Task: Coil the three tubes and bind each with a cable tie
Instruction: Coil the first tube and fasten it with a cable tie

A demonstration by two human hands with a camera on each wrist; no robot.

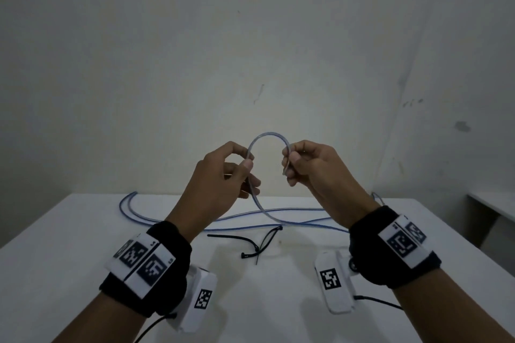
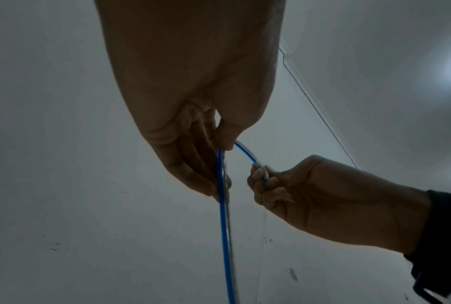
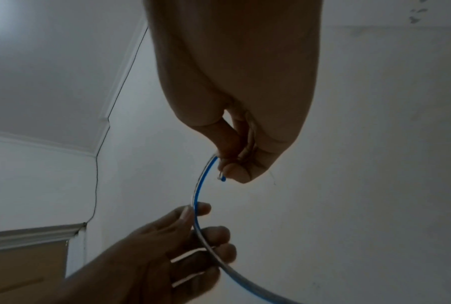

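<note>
A clear tube with a blue stripe (image 1: 269, 135) arcs in the air between my two hands above the white table (image 1: 83, 245). My right hand (image 1: 291, 160) pinches its free end (image 3: 223, 179) between thumb and fingers. My left hand (image 1: 246, 164) pinches the tube (image 2: 221, 185) further along, and from there it hangs down to the table. The other tubes (image 1: 131, 203) lie stretched across the far half of the table. Black cable ties (image 1: 250, 242) lie loose on the table below my hands.
A bare grey wall (image 1: 250, 36) stands just behind the table's far edge. Another white surface (image 1: 493, 206) shows at the far right. Black bands with marker tags wrap both wrists.
</note>
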